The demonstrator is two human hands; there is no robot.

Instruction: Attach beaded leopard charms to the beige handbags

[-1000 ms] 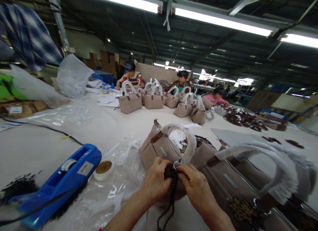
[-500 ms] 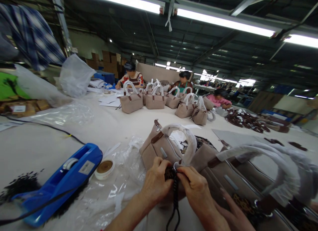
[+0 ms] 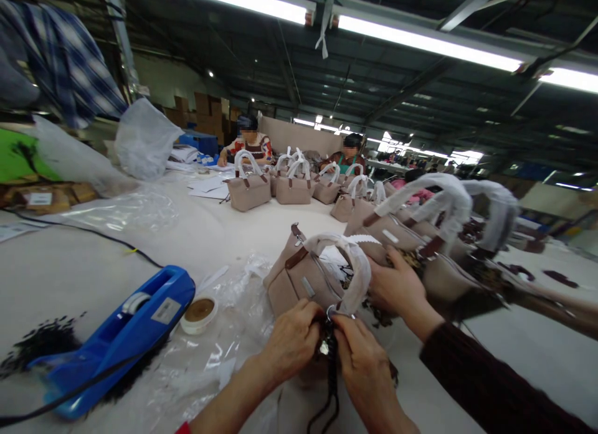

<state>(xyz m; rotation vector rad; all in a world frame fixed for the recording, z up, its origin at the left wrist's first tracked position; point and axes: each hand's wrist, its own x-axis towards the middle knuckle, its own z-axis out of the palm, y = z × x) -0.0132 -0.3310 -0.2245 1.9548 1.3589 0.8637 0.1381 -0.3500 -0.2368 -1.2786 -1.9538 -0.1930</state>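
Note:
A taupe handbag (image 3: 299,278) with brown tabs and a wrapped white handle (image 3: 357,272) stands at the centre front. From a metal ring by the handle's near end hangs a black braided cord (image 3: 332,365) with a looped end. My left hand (image 3: 294,334) pinches a small dark piece with a shiny bit beside the cord. Close on the right, my right hand (image 3: 362,353) has its fingers closed at the ring and the cord's top. The fingertips partly hide what they grip.
Another person's hand (image 3: 402,291) in a dark sleeve holds more handbags (image 3: 397,235) at right. A blue tape dispenser (image 3: 126,340), a tape roll (image 3: 199,312) and clear plastic (image 3: 224,334) lie left. Finished-looking bags (image 3: 250,192) and two people are across the table.
The other person's arm has reached in from the right, and the bags there have shifted up and away. My hands stay at the ring; a shiny piece now shows between them.

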